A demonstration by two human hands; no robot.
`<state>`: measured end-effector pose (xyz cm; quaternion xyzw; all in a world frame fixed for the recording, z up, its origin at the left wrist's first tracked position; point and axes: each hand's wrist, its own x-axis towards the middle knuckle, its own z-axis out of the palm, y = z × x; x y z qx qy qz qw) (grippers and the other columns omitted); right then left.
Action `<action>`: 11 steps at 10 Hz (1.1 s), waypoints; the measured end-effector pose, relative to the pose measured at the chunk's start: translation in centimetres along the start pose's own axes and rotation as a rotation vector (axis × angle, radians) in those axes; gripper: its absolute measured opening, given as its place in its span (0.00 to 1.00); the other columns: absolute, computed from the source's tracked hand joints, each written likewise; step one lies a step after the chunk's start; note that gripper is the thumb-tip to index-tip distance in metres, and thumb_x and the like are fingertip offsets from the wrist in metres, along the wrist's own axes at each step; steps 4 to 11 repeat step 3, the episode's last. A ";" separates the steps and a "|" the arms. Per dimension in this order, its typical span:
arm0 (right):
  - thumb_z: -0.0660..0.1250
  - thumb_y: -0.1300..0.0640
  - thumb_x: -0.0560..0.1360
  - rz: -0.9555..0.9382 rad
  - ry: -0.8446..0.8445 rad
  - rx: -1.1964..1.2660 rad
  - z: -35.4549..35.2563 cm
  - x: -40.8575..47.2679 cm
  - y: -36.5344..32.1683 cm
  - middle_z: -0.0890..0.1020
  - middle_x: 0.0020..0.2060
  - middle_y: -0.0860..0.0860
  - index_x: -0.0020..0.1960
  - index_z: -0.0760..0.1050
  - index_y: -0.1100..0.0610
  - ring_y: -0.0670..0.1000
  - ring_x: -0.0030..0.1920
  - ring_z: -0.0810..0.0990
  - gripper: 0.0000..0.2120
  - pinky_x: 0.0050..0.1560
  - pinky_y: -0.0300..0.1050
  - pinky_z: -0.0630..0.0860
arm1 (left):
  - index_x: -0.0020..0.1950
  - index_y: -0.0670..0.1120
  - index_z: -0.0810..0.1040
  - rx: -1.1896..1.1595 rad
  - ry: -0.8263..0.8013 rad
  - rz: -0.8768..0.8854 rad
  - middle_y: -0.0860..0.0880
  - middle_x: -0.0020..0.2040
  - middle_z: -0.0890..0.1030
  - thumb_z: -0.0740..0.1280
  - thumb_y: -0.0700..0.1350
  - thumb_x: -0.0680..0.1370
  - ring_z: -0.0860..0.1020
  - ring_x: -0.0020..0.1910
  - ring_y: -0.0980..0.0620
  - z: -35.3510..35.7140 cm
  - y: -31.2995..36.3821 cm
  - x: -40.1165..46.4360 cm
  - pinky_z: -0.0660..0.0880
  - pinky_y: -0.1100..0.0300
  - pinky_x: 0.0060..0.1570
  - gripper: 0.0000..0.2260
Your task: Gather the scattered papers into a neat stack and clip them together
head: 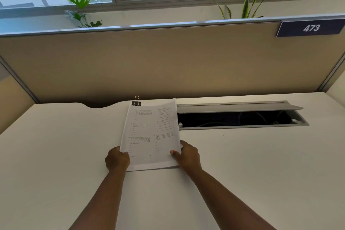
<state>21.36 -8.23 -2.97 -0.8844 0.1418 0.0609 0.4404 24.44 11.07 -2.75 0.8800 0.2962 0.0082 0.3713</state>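
Note:
A stack of white printed papers (151, 134) rests on the white desk (56, 155) in the middle of the view, its edges lined up. My left hand (117, 160) grips the stack's near left corner. On the near right corner sits my right hand (187, 155), thumb on top of the sheets. A black binder clip (136, 102) with silver handles is at the stack's far left corner; I cannot tell whether it clamps the sheets or stands just behind them.
An open grey cable tray (242, 117) with a raised lid lies in the desk right of the papers. A beige partition (168, 65) closes the desk's far side, with a "473" sign (310, 28) at its top right. Plants and windows lie beyond.

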 end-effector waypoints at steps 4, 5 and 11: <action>0.56 0.51 0.80 -0.042 -0.094 -0.314 -2.6 -1.3 -0.7 0.74 0.64 0.59 0.67 0.68 0.63 0.58 0.65 0.71 0.21 0.63 0.47 0.68 | 0.75 0.39 0.58 0.303 -0.006 0.229 0.37 0.67 0.71 0.61 0.38 0.78 0.71 0.66 0.40 -1.5 0.6 -1.1 0.70 0.49 0.64 0.26; 0.56 0.51 0.80 -0.042 -0.094 -0.314 -2.6 -1.3 -0.7 0.74 0.64 0.59 0.67 0.68 0.63 0.58 0.65 0.71 0.21 0.63 0.47 0.68 | 0.75 0.39 0.58 0.303 -0.006 0.229 0.37 0.67 0.71 0.61 0.38 0.78 0.71 0.66 0.40 -1.5 0.6 -1.1 0.70 0.49 0.64 0.26; 0.56 0.51 0.80 -0.042 -0.094 -0.314 -2.6 -1.3 -0.7 0.74 0.64 0.59 0.67 0.68 0.63 0.58 0.65 0.71 0.21 0.63 0.47 0.68 | 0.75 0.39 0.58 0.303 -0.006 0.229 0.37 0.67 0.71 0.61 0.38 0.78 0.71 0.66 0.40 -1.5 0.6 -1.1 0.70 0.49 0.64 0.26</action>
